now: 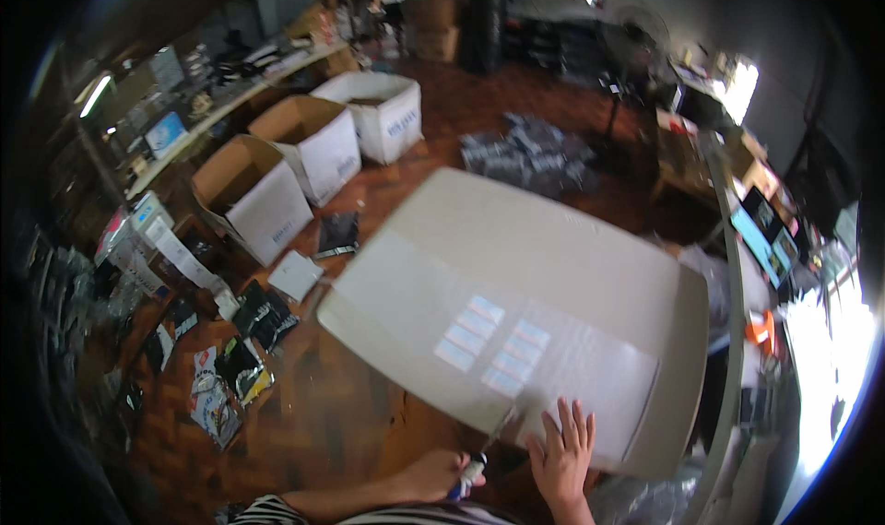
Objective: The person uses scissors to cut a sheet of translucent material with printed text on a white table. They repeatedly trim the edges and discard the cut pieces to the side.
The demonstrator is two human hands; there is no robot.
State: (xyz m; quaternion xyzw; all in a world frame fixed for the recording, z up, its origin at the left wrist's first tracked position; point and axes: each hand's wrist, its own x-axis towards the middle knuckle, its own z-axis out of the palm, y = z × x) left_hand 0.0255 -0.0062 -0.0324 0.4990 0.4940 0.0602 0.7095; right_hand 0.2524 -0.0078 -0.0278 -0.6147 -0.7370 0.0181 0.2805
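Observation:
My left hand (441, 475) is closed around the blue-and-white handle of a tool (470, 474). A thin greyish part, blurred, points from it toward the table's near edge; whether it is a blade or scissors I cannot make out. My right hand (564, 447) lies open, palm down with fingers stretched out, on the near edge of a clear plastic sheet (608, 377). The sheet is spread over a beige table (516, 221). Two columns of pale blue-and-white rectangular labels (516, 357) lie on or under the sheet, beyond my hands.
White cardboard boxes (267, 213) stand open to the far left. Dark plastic packages (530, 156) are heaped on the wooden floor behind the table. Crumpled pouches (217, 396) litter the left floor. A long shelf (737, 341) with a tablet (765, 239) runs along the right.

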